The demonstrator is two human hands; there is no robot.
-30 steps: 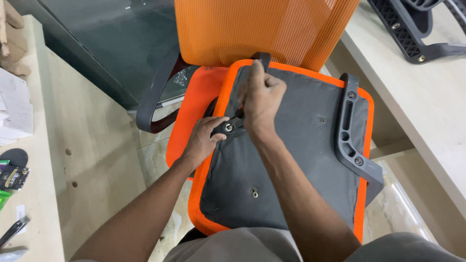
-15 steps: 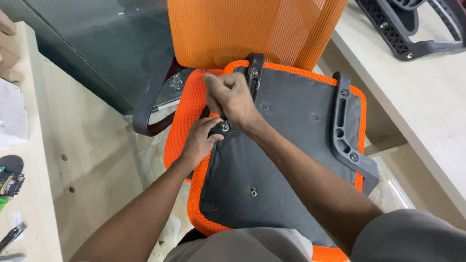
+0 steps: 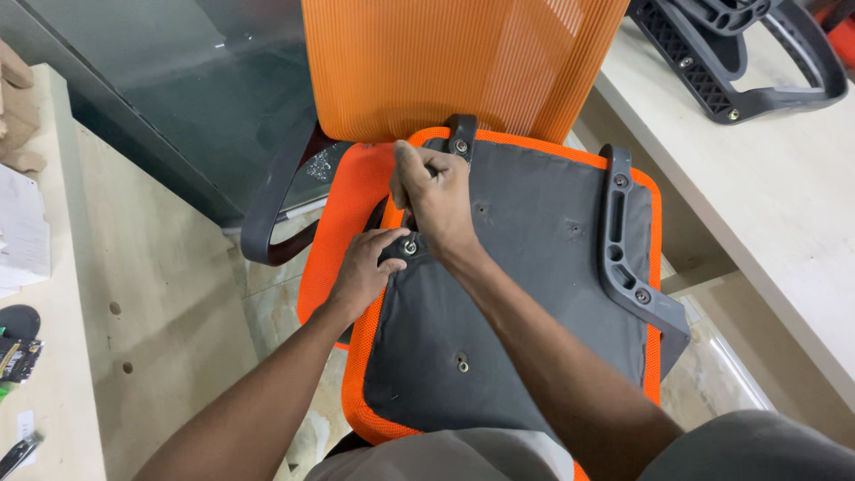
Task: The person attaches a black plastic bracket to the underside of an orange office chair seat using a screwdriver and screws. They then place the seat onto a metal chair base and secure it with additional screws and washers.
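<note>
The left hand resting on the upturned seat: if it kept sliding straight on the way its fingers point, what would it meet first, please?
Probably the bolt just ahead of the left hand, then the right hand gripping the armrest bracket; depth is unclear.

A chair-assembly workshop: plain wooden workbenches (image 3: 766, 205), loose grey chair parts (image 3: 739, 53), an upturned orange seat (image 3: 517, 294).

A single head-worn camera looks steeply down and slightly forward, close above the upturned seat cushion (image 3: 534, 294) resting at the person's lap, taking in the wooden bench (image 3: 766, 205) edge at right.
</note>
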